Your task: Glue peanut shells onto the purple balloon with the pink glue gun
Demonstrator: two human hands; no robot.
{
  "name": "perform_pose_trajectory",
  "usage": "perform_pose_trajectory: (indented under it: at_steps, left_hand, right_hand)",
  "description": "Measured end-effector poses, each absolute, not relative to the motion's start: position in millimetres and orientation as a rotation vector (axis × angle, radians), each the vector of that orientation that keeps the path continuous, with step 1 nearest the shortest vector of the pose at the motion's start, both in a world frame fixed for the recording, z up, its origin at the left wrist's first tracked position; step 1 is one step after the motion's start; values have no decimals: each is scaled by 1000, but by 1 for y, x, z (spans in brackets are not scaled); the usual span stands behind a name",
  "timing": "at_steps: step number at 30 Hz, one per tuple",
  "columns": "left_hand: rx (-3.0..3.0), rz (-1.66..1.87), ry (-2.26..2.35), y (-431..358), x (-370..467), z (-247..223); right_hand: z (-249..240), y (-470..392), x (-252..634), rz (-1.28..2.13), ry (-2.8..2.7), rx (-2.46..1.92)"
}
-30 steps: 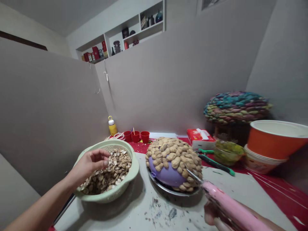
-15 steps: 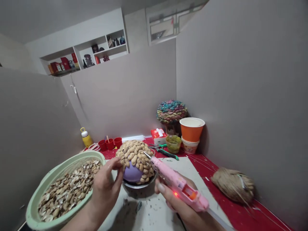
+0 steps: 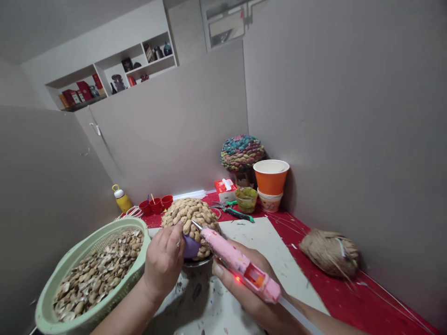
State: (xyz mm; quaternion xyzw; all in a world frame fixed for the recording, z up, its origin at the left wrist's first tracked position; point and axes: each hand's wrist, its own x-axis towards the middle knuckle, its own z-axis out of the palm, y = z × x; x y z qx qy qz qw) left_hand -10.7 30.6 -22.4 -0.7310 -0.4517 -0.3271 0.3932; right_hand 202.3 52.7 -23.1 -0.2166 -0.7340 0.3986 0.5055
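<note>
Nearest, at the left, a pale green plastic basket (image 3: 50, 279) holds a heap of brown, broken peanut shells (image 3: 98, 270). Beside it the left hand (image 3: 163, 260) reaches to a rounded dome of tan peanut shells (image 3: 188, 211) over a smooth purple balloon-like form (image 3: 190, 247); its fingers are bunched together at the edge of the bare purple patch, and whether a shell is pinched between them cannot be told. The right hand (image 3: 248, 300) is wrapped round a pink glue gun (image 3: 226, 249) with a small red light lit, its metal nozzle pointing at the shells close to the left fingers. The dome sits in a shiny metal bowl (image 3: 199, 263) on a pale grey board (image 3: 286, 260). The nozzle is probably hot, so a slip of either hand could burn a fingertip, or soften and burst the purple form if that is a thin balloon. Pressing hard on one side might roll the dome in its round bowl; too little glue on such uneven shells could leave one loose. Farther back are green-and-black-handled pliers (image 3: 239, 215), three small red cups (image 3: 156, 205) and an orange tub (image 3: 271, 182).
</note>
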Motion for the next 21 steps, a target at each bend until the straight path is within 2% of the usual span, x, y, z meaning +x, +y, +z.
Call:
perform_pose_trajectory:
  at_steps: [5,13,21]
  left_hand:
    - [-1899,-894,-1160,28,-6,-20]
    - [-1945,-1274,-1379,24,-8,-21]
    - [-1945,-1314,-1406,27,-9,-23]
  right_hand:
    - [-22,56,206,970,-1784,-494]
    - [-33,62,206,961,-1835,-468]
    - [-44,64,200,1001,-1781,-500]
